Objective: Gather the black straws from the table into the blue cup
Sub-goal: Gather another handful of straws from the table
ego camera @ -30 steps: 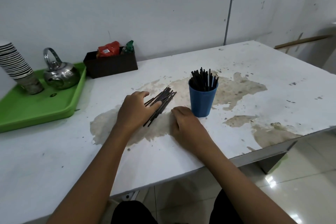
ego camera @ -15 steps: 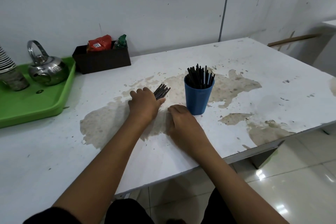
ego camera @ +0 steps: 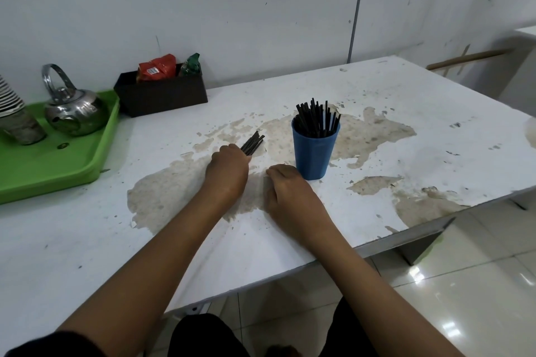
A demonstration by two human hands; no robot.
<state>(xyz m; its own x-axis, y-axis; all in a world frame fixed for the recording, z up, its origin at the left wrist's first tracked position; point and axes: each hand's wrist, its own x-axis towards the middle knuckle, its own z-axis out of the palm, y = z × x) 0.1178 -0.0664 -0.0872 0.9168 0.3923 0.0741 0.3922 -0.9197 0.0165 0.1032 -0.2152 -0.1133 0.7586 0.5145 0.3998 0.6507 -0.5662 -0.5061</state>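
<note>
The left hand (ego camera: 227,166) grips a straw bundle (ego camera: 253,143) pointing toward the table's (ego camera: 435,113) far right corner; the right hand (ego camera: 285,182), fingers curled and holding nothing, rests beside the cup (ego camera: 313,153).

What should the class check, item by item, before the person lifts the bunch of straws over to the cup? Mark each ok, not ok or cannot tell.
1. Left hand holds the loose straws in one bunch: ok, the fingers are curled over them and the ends stick out together.
2. All straws caught in the bunch: cannot tell, the hand hides the near ends.
3. Blue cup upright on the table: ok.
4. Room in the cup: cannot tell, it already holds many straws.
5. Right hand steadying the cup: not ok, it rests on the table just beside it.
</note>
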